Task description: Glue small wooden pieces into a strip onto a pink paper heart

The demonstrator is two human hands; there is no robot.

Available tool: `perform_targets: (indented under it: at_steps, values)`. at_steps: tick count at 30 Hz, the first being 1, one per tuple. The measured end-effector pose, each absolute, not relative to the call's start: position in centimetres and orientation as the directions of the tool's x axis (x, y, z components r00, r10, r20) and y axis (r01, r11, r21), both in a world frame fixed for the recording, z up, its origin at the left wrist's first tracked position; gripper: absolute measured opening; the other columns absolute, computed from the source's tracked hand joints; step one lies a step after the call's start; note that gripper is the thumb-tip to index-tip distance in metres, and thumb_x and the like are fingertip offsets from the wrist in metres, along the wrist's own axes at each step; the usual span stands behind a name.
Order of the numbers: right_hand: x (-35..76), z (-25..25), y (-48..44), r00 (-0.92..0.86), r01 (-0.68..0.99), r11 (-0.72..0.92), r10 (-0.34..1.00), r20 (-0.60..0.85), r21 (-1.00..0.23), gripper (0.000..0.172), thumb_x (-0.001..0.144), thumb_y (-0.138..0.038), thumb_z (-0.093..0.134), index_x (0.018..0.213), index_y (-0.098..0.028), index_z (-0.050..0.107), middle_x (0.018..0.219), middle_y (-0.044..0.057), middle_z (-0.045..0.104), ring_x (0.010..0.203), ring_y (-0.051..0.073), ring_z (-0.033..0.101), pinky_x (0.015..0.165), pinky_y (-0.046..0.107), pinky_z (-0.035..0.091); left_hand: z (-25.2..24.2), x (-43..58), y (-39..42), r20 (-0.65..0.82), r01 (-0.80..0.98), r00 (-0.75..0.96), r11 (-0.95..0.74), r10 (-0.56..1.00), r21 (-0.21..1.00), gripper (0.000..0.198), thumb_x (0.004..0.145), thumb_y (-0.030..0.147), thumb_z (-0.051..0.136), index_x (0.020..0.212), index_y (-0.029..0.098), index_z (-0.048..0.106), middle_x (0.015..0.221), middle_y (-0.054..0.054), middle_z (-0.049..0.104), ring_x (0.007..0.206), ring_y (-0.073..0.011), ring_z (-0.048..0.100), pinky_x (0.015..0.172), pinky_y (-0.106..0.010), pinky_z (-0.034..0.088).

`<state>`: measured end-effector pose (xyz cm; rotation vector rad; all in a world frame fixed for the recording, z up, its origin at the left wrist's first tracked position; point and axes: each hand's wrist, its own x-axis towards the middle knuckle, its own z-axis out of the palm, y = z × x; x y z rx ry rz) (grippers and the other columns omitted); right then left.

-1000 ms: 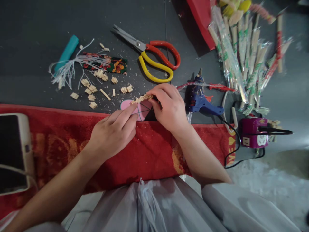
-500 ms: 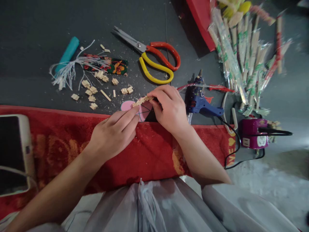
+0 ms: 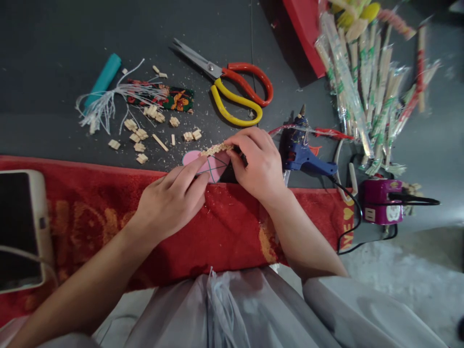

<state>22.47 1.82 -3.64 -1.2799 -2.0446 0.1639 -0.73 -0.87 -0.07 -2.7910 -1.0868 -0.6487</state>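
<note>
A pink cutout (image 3: 214, 167) with dark blue lines lies at the dark table's front edge, its left end rounded. Along its upper edge runs a pale, bumpy strip (image 3: 215, 149) that looks built of small wood pieces. My left hand (image 3: 174, 200) is closed, fingertips pressed on the cutout and the strip's left end. Between thumb and fingers, my right hand (image 3: 258, 164) pinches the strip's right end. Small cut wood pieces (image 3: 136, 135) and crumbs lie beyond my left hand. Scissors (image 3: 224, 82) with red and yellow handles rest above the hands, blades apart.
Right of my hands lies a blue glue gun (image 3: 302, 154), its cord running to a purple power adapter (image 3: 383, 200). Wrapped wooden sticks (image 3: 366, 92) pile up behind. White strings (image 3: 108, 104) and a teal roll (image 3: 105, 79) lie left. A phone (image 3: 21, 232) rests on the red cloth (image 3: 224, 227).
Both hands keep their hold on the strip and cutout with barely any movement. The view has shifted very slightly, so the table items appear a little further right.
</note>
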Motion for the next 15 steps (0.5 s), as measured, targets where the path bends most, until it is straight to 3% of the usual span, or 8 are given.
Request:
perform_targets:
  at_steps: [15]
  values:
    - [22.39, -3.67, 1.88, -0.250, 0.720, 0.502, 0.832, 0.496, -0.479, 0.019, 0.110, -0.017, 0.052, 0.113, -0.023, 0.070, 0.108, 0.008, 0.075, 0.102, 0.024, 0.069, 0.096, 0.044, 0.056, -0.19, -0.64, -0.83, 0.373, 0.668, 0.670, -0.741, 0.642, 0.075, 0.025, 0.104, 0.011, 0.054, 0.112, 0.014, 0.077, 0.131, -0.013, 0.083, 0.086, -0.0226, 0.081, 0.061, -0.035, 0.061]
